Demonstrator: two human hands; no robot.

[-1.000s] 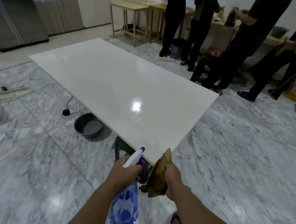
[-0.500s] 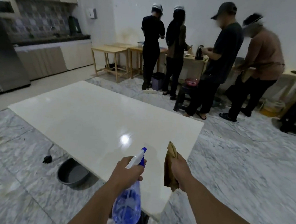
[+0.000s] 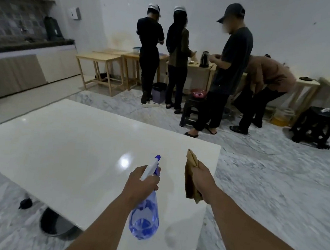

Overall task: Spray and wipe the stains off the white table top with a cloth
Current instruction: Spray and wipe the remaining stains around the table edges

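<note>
Two hands reach out over the near end of the white table top (image 3: 72,156). On the left, the left hand (image 3: 141,181) grips the neck of a blue spray bottle (image 3: 144,217), fingers curled round it below the white and blue nozzle, which points toward the far side; the clear blue body hangs down below the fist, above the table. To the right, the right hand (image 3: 201,178) holds a folded brown cloth (image 3: 189,179), fingers closed on it so that it stands upright above the table surface, one corner poking up and the rest hanging below the hand. A bright light glare sits on the glossy top just beyond the nozzle. Under the table's near left edge a dark basin (image 3: 53,225) rests on the marble floor (image 3: 275,186). Far across the room, four people (image 3: 227,70) stand at wooden tables (image 3: 101,62) along the wall.
</note>
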